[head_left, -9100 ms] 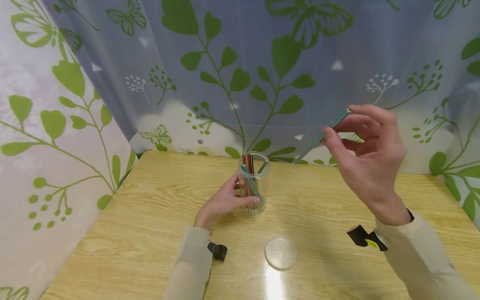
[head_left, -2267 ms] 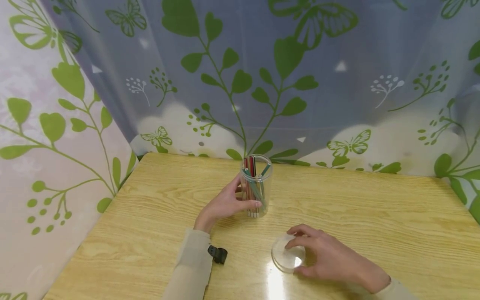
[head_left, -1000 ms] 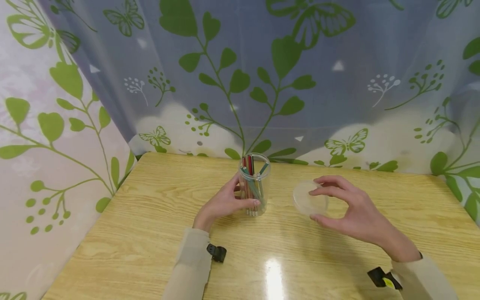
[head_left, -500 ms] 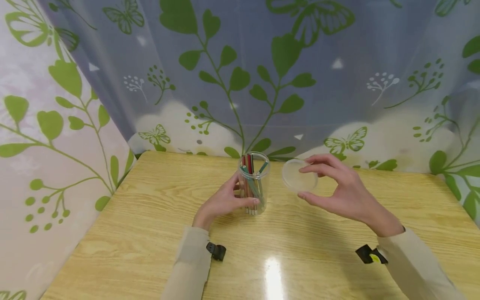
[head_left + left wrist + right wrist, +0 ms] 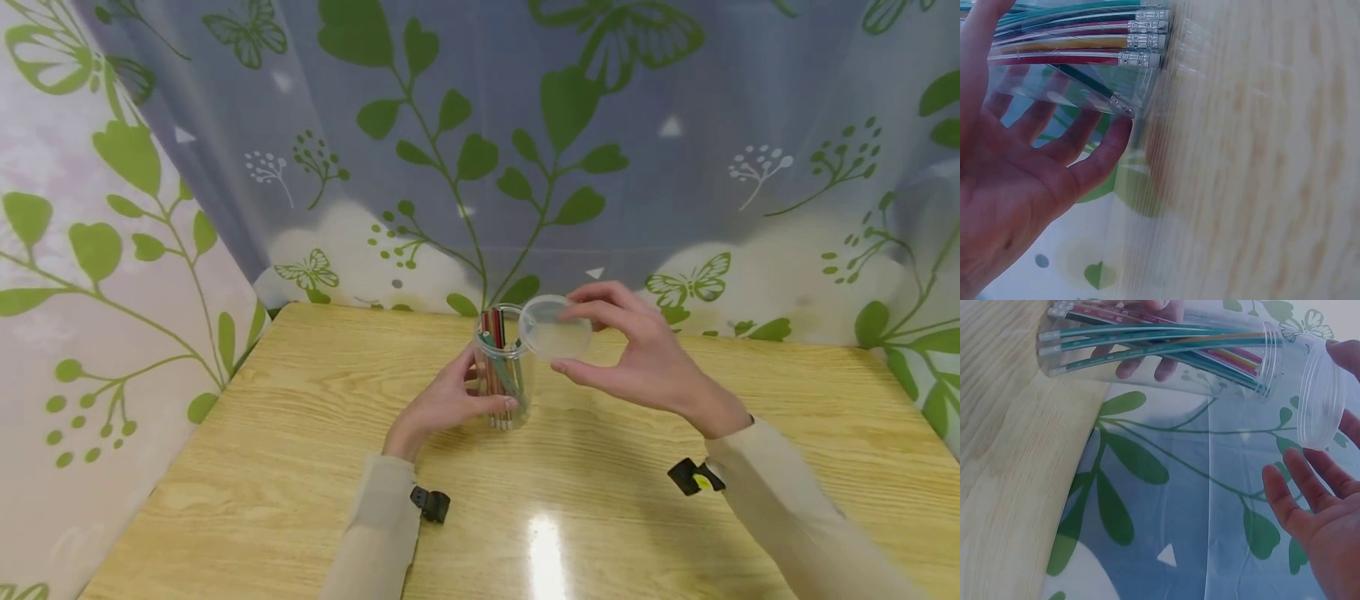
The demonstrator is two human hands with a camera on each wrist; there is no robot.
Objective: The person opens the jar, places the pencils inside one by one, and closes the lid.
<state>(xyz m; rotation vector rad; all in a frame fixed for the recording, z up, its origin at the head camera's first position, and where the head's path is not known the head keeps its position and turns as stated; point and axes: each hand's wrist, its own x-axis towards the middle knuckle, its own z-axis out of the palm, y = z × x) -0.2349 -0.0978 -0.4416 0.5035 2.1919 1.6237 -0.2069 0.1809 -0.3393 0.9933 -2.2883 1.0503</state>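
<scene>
A clear plastic jar [image 5: 522, 408] stands upright on the table toward the back. My left hand [image 5: 442, 408] grips it around the side, thumb across the front. Inside lean several pencils [image 5: 495, 329], teal, red, dark and yellow; the left wrist view shows their eraser ends [image 5: 1144, 59] at the jar's bottom. My right hand [image 5: 645, 358] pinches a round translucent lid [image 5: 557, 329] by its edge, thumb below and fingers above. Tilted, the lid overlaps the right side of the jar's mouth in the head view; in the right wrist view a gap separates the lid [image 5: 1321, 400] from the rim [image 5: 1270, 362].
The wood-grain table [image 5: 300, 500] reaches back to a curtain [image 5: 637, 167] printed with leaves and butterflies, close behind the jar. Another printed cloth [image 5: 150, 292] hangs along the left edge. Black wrist cameras sit on the left sleeve [image 5: 367, 533] and the right sleeve [image 5: 795, 500].
Earlier the right hand held a teal pencil, then picked the lid off the table. It has since carried the lid up and left to the jar's mouth. The left hand keeps its grip.
</scene>
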